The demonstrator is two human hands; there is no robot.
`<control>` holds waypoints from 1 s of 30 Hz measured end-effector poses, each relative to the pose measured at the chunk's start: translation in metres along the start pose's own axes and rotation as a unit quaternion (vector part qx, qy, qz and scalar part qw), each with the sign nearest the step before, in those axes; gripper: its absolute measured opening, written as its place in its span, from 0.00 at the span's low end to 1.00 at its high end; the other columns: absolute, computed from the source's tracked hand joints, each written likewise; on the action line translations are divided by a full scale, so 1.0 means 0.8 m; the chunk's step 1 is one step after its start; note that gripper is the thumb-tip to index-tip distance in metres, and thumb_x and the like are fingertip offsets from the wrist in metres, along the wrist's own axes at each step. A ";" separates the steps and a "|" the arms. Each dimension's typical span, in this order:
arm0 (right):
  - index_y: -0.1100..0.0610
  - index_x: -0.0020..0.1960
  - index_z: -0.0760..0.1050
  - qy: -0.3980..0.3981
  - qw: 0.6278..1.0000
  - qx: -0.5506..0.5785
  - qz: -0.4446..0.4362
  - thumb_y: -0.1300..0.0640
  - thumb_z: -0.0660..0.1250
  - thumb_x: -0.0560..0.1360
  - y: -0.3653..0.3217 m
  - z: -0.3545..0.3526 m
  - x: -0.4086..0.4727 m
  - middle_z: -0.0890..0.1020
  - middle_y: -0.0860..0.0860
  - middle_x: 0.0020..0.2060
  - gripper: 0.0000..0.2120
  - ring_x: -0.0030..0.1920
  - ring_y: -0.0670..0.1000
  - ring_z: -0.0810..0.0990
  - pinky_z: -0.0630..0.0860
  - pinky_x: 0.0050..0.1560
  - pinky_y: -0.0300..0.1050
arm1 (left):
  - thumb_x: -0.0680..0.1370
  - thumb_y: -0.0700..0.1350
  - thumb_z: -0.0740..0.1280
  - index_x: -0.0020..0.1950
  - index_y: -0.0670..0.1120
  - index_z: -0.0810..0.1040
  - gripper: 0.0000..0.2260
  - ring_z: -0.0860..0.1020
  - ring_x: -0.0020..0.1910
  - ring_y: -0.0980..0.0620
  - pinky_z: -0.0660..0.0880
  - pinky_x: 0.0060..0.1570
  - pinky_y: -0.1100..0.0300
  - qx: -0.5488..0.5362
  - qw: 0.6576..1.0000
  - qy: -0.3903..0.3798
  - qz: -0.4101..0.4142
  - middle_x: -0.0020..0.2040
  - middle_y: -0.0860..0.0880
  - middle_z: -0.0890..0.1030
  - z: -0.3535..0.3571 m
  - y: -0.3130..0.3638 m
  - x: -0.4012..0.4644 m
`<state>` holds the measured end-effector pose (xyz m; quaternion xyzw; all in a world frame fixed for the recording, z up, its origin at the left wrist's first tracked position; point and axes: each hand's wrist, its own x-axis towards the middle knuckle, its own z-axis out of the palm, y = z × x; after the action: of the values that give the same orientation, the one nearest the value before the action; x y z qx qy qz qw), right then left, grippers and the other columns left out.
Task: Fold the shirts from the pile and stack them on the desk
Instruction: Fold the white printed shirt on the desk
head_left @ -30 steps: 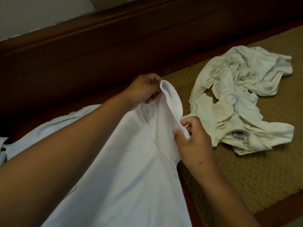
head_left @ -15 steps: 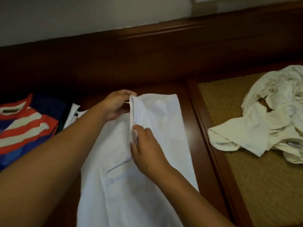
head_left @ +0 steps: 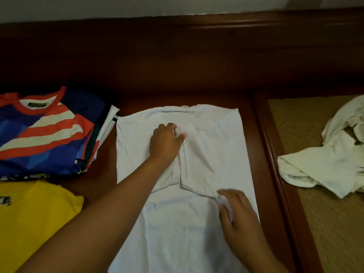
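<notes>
A white shirt (head_left: 212, 146) lies flat on the dark wooden desk (head_left: 254, 138), collar at the far end, both sleeves folded in over the middle. My left hand (head_left: 164, 142) rests on the upper chest and pinches a bit of the folded sleeve fabric. My right hand (head_left: 236, 215) grips the lower corner of the right sleeve flap near the shirt's right edge. To the right, the pile of crumpled cream shirts (head_left: 332, 164) sits on a woven mat (head_left: 334, 223). Folded shirts are stacked at the left, topped by a blue, red and white striped one (head_left: 45, 133).
A yellow shirt (head_left: 29, 215) lies at the near left, in front of the folded stack. A raised wooden back rail (head_left: 177, 46) runs along the far side. A wooden border (head_left: 275, 174) separates the desk from the mat.
The white shirt went from held up to spread flat on the desk. My hands moved apart, the right one down to the sleeve corner. The view swung left, revealing the folded stack.
</notes>
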<state>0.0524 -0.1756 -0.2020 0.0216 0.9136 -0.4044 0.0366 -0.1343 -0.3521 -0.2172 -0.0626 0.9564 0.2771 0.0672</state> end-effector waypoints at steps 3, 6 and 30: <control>0.57 0.62 0.76 0.038 0.998 -0.026 -0.030 0.58 0.59 0.78 -0.006 -0.024 0.082 0.76 0.52 0.58 0.15 0.58 0.50 0.75 0.69 0.59 0.38 | 0.80 0.50 0.64 0.60 0.43 0.74 0.14 0.75 0.53 0.46 0.73 0.55 0.54 -0.011 1.000 0.006 0.006 0.56 0.43 0.76 0.005 0.011 0.005; 0.58 0.69 0.70 0.016 0.996 -0.080 -0.024 0.64 0.58 0.80 -0.007 -0.039 0.184 0.71 0.54 0.67 0.18 0.64 0.55 0.73 0.70 0.63 0.46 | 0.81 0.46 0.62 0.56 0.42 0.72 0.08 0.73 0.45 0.51 0.70 0.45 0.63 -0.133 0.991 0.019 -0.031 0.50 0.46 0.76 -0.004 0.020 0.006; 0.55 0.60 0.75 -0.019 0.982 -0.185 -0.043 0.48 0.55 0.75 0.035 0.012 0.053 0.76 0.56 0.62 0.19 0.62 0.58 0.74 0.72 0.59 0.56 | 0.79 0.46 0.66 0.72 0.48 0.63 0.24 0.76 0.44 0.52 0.70 0.32 0.75 -0.204 0.968 -0.019 -0.145 0.53 0.44 0.80 0.005 0.015 -0.099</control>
<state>0.0126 -0.1635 -0.2324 -0.0322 0.9718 -0.2299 0.0404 -0.0576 -0.3333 -0.2016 -0.2074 0.8588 0.4552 0.1105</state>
